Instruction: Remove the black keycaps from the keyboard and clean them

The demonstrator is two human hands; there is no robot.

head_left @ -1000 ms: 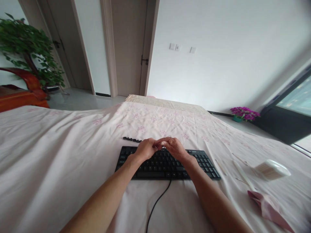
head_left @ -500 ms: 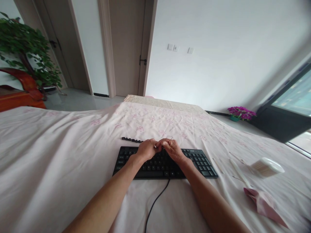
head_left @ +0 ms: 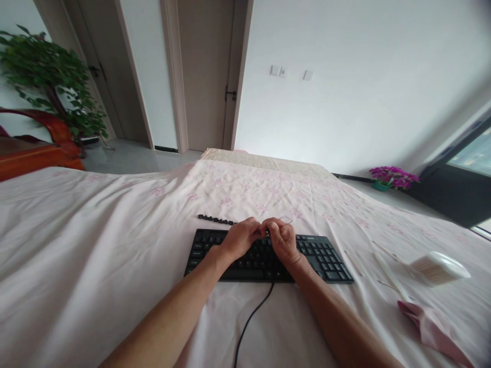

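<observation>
My hands meet above the middle of a black keyboard point(head_left: 326, 258). In my right hand point(head_left: 283, 239), the fingers are curled closed round a thin wire keycap puller; its wire loop point(head_left: 286, 219) sticks out past the knuckles. My left hand point(head_left: 243, 237) is closed too, with its fingertips against the right hand's fingers. Between the fingertips shows a small dark piece point(head_left: 267, 232) that looks like a keycap, mostly hidden. Behind the keyboard lies a row of loose black keycaps point(head_left: 215, 220), its right end covered by my left hand.
A pale flowered cloth point(head_left: 134, 245) covers the table. To the right lie a clear box of cotton swabs point(head_left: 441, 268), thin sticks point(head_left: 387, 250), a white-handled brush point(head_left: 391, 276) and a pink cloth point(head_left: 433, 327). The keyboard's black cable point(head_left: 249, 319) runs toward me.
The view has shifted slightly, moving the scene to the right. My right hand has turned a little, and the wire loop moved right with it. A dark piece now shows between the fingertips.
</observation>
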